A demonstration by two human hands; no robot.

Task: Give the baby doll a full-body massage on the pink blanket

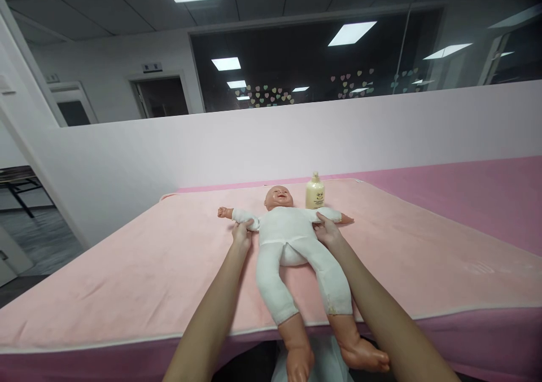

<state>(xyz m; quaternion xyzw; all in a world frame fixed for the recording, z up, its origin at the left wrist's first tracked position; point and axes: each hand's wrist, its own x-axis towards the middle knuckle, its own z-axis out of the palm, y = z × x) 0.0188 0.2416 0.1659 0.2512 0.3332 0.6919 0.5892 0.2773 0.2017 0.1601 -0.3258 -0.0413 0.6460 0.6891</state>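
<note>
A baby doll (284,226) with a white cloth body lies on its back on a pink blanket (139,280). Its head points away from me, its arms are spread, and its feet hang over the near edge. My left hand (243,233) grips the doll's upper arm on the left side, thumb on top of the white sleeve. On the other side, my right hand (327,229) is closed around the doll's other upper arm. The undersides of both grips are hidden. Just beyond that arm stands a pale yellow pump bottle (315,192), upright and apart from my fingers.
The blanket covers a padded pink surface (478,187) that shows along the right and the front edge. A low white wall (271,144) with dark glass above it bounds the far side. At the far left a dark table (21,187) stands beyond an opening.
</note>
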